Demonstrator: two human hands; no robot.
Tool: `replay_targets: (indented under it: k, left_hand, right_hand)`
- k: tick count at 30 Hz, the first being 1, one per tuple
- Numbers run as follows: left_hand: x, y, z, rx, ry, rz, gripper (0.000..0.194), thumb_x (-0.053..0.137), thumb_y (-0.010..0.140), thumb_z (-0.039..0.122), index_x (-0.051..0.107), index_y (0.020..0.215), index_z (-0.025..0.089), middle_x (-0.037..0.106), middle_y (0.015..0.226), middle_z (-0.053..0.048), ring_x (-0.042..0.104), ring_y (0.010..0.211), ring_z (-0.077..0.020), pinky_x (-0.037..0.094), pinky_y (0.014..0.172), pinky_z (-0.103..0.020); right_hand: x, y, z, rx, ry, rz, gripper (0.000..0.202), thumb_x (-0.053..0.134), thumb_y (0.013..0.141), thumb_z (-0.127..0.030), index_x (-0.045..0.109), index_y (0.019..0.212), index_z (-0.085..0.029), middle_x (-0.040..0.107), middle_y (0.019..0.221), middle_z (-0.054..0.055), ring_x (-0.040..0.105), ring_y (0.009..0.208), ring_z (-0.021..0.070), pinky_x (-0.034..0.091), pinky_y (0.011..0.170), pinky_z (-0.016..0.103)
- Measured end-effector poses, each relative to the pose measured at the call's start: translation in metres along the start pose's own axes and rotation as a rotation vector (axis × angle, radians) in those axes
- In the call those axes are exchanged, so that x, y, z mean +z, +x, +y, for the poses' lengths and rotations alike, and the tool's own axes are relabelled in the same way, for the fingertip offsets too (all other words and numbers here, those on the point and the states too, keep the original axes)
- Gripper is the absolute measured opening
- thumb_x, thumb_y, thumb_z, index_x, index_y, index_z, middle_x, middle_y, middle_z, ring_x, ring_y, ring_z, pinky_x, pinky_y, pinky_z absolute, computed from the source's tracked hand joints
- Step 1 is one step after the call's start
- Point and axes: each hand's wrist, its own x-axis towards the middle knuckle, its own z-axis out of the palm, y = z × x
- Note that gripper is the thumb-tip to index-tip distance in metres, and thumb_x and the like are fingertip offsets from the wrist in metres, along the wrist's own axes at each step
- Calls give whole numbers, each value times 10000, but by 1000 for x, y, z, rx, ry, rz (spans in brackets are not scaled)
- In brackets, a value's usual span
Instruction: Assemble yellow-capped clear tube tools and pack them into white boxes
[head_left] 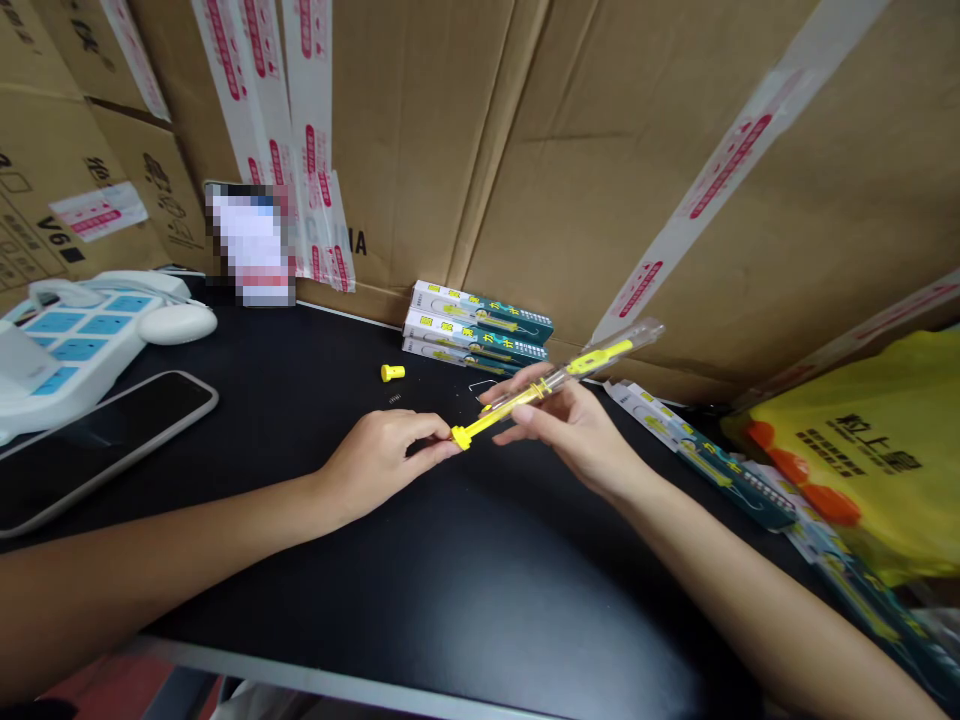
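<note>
A tubular spring scale with yellow inner parts and a clear tube (645,338) slants up to the right in front of me. My right hand (559,410) wraps its fingers round the middle of it. At its lower left end, my left hand (390,445) pinches the yellow end piece (460,437) between thumb and fingers. Beyond my left hand, a loose yellow cap (392,373) lies on the black table (450,560), with a small coil spring (394,399) beside it. A thin wire hook (481,385) shows just behind my right fingers, partly hidden.
Printed boxes (480,325) are stacked against the cardboard wall (420,140). More boxes (705,455) lie along the right, beside a yellow bag (862,450). To the left are a phone (105,440) and a white-and-blue power strip (97,330) with plugs in it.
</note>
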Motion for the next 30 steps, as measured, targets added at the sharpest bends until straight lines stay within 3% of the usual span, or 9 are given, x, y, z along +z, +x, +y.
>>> replay_targets:
  k: [9,22,30]
  left_hand:
    - [1,-2,-2,36,80,-13,169,563,888,311,665,796,212,695,757,6,615,662,-141,413,643,-232]
    - [2,-2,-3,108,114,-16,173,550,905,289,663,812,198,692,757,-3,619,672,-139,405,642,-227]
    - [4,-4,-6,202,191,-13,225,509,934,293,668,823,179,694,738,-8,627,653,-131,418,624,-217]
  right_hand:
    - [19,-4,14,-21,-9,-56,241,748,752,-276,577,900,-189,598,919,21,632,808,144,607,638,278]
    - [20,-5,17,-3,17,-53,232,730,771,-325,601,908,-189,586,919,25,641,827,155,614,626,279]
    - [19,-6,19,-5,10,-79,206,713,798,-297,605,914,-167,616,798,-2,645,606,91,576,587,230]
